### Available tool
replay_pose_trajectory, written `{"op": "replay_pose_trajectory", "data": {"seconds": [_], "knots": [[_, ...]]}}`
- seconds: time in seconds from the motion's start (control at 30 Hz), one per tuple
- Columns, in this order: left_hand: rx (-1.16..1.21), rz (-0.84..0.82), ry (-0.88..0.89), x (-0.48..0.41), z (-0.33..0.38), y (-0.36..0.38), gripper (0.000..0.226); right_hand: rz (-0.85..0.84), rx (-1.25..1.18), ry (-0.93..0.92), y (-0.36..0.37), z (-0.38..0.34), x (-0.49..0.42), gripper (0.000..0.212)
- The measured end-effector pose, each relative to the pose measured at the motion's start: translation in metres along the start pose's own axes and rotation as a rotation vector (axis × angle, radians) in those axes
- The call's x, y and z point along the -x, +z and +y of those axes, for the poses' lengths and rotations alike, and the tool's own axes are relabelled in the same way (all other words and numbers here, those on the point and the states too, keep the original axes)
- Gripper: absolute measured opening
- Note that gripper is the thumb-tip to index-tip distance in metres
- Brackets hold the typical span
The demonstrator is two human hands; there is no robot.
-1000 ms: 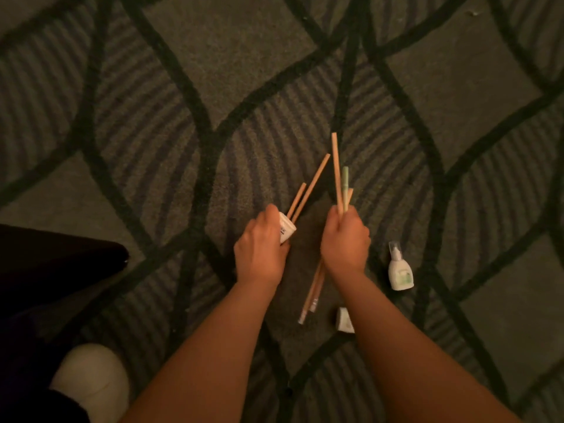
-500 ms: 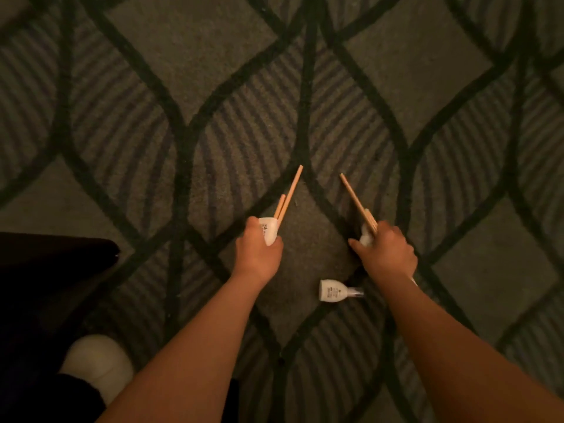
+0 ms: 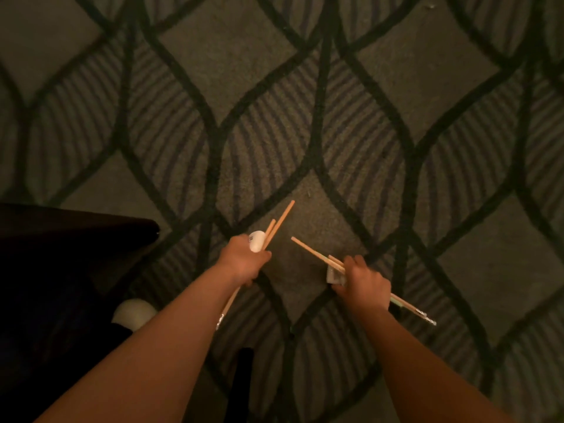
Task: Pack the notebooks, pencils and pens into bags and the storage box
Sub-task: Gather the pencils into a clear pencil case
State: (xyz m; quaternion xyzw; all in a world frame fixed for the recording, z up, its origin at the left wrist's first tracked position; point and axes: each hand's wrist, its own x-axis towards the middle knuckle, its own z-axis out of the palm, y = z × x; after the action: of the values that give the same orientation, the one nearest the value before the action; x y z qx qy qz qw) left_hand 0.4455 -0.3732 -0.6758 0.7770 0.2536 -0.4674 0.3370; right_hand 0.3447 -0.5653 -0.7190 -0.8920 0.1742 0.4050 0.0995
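I am seeing a dark shape (image 3: 76,239) filling the left edge, with a pale rounded thing (image 3: 134,311) lying just beside it, near the left forearm; neither is blocking the hands. The left hand (image 3: 244,262) is gripping a bunch of pencils (image 3: 283,216) together with a white bottle (image 3: 258,241), the tips pointing up and to the right. The right hand (image 3: 364,282) is clenching a second bunch of pencils (image 3: 311,250) and holding a small white thing (image 3: 334,276) against them; I cannot tell what it is. Half a second ago another white bottle was lying on the floor between the arms; it is no longer showing there. All this is happening over a dim carpet (image 3: 396,71) patterned with dark curving lines and striped leaf shapes.
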Motion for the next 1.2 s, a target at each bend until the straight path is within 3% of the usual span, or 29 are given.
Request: {"op": "replay_pose_trajectory", "data": {"seconds": [0.27, 0.4, 0.6, 0.7, 0.97, 1.03, 1.2], "knots": [[0.049, 0.025, 0.049, 0.046, 0.023, -0.048, 0.031, 0.006, -0.139, 0.077, -0.057, -0.034, 0.002, 0.049], [0.093, 0.099, 0.115, 0.088, 0.049, -0.084, 0.035, 0.052, -0.307, 0.039, -0.121, -0.060, 0.019, 0.058], [0.187, 0.210, 0.243, 0.186, 0.091, -0.135, 0.023, 0.120, -0.593, -0.139, -0.228, -0.096, 0.070, 0.051], [0.273, 0.263, 0.304, 0.249, 0.108, -0.159, 0.011, 0.161, -0.595, -0.252, -0.283, -0.116, 0.111, 0.056], [0.584, 0.417, 0.549, 0.429, 0.120, -0.194, 0.010, 0.315, -0.621, -0.507, -0.408, -0.165, 0.267, 0.057], [0.628, 0.425, 0.612, 0.474, 0.120, -0.199, 0.009, 0.358, -0.629, -0.557, -0.427, -0.173, 0.311, 0.048], [0.756, 0.539, 0.713, 0.571, 0.097, -0.228, 0.007, 0.445, -0.648, -0.698, -0.454, -0.191, 0.423, 0.054]]}}
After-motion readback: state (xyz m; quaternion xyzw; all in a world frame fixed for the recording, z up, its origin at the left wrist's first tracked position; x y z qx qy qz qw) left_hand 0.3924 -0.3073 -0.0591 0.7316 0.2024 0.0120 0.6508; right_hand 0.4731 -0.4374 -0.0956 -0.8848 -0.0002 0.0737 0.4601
